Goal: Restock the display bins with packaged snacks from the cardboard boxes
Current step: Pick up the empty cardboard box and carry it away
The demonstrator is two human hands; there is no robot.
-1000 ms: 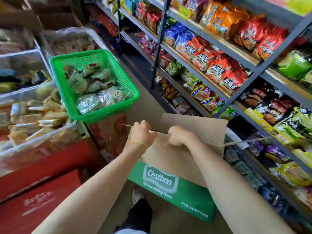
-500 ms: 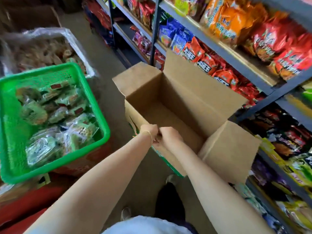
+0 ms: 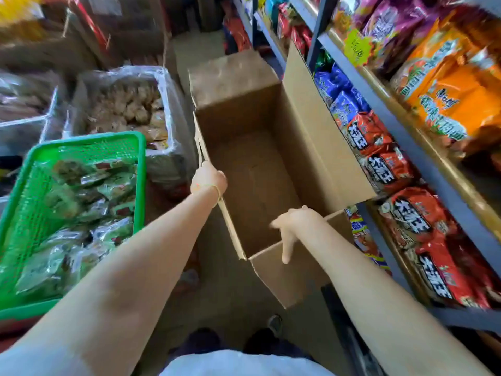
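An empty brown cardboard box (image 3: 260, 169) hangs open in the aisle, its flaps spread out. My left hand (image 3: 207, 179) grips the box's left wall at the rim. My right hand (image 3: 294, 226) rests on the near edge with fingers straight, pointing down over the near flap. To the left sits a green plastic basket (image 3: 89, 142) full of wrapped snacks. Behind it stands a clear-lined bin (image 3: 162, 85) of brown packaged snacks.
Metal shelves (image 3: 401, 134) on the right carry orange, red and blue noodle and snack packs. Clear display bins (image 3: 29, 120) stand at the far left. The floor aisle (image 3: 200, 47) runs ahead between shelves and bins. My shoes show below the box.
The box went from a flat folded sheet to an opened box. My hands have moved apart, the left to the side wall and the right to the near edge. The view has turned further along the aisle.
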